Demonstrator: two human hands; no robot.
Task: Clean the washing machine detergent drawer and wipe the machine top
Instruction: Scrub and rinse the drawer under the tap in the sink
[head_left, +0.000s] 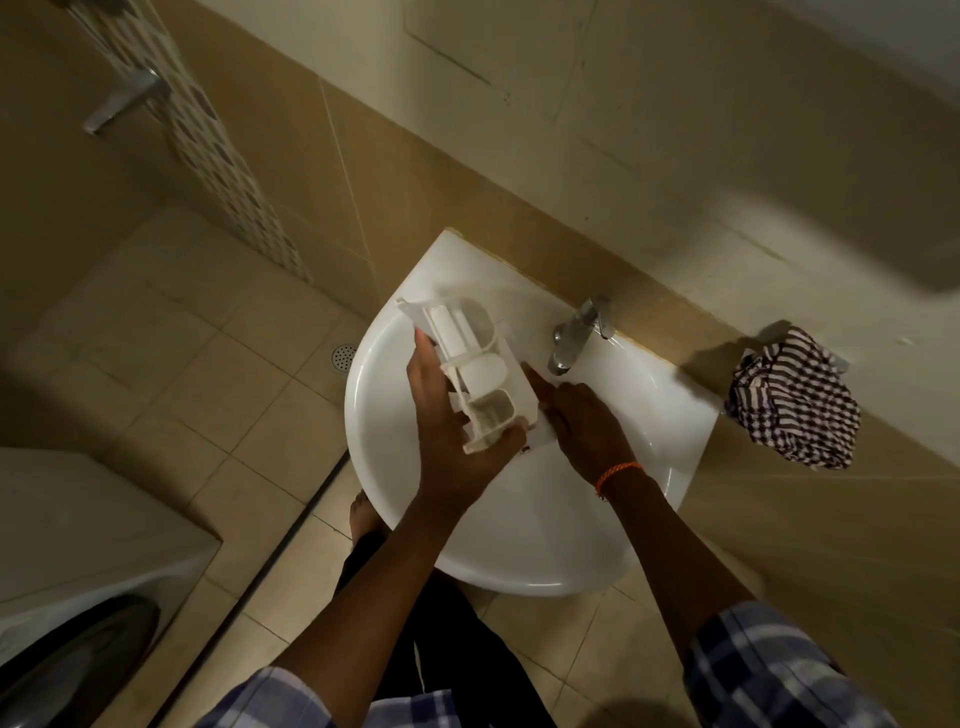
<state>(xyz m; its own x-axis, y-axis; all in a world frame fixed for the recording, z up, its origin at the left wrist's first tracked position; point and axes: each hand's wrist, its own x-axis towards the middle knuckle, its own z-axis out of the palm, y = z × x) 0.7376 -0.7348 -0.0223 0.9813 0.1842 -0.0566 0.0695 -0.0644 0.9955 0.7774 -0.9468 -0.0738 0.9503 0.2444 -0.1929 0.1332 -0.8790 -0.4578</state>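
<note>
The white plastic detergent drawer (475, 366) hangs over the white washbasin (405, 499), its compartments facing up and its far end toward the wall. My left hand (452, 431) grips it from the left side and underneath, thumb near its front end. My right hand (582, 423) lies against the drawer's right side, index finger stretched along its wall; its other fingers are hidden. A checked cloth (795, 402) hangs crumpled on a wall fitting right of the basin. The washing machine (78, 561) stands at the lower left, its top and door partly in view.
A chrome tap (574, 335) stands at the basin's back edge, just right of the drawer. A floor drain (344, 357) lies left of the basin. A chrome handle (124, 101) sticks out of the wall at the upper left. Beige tiles cover floor and walls.
</note>
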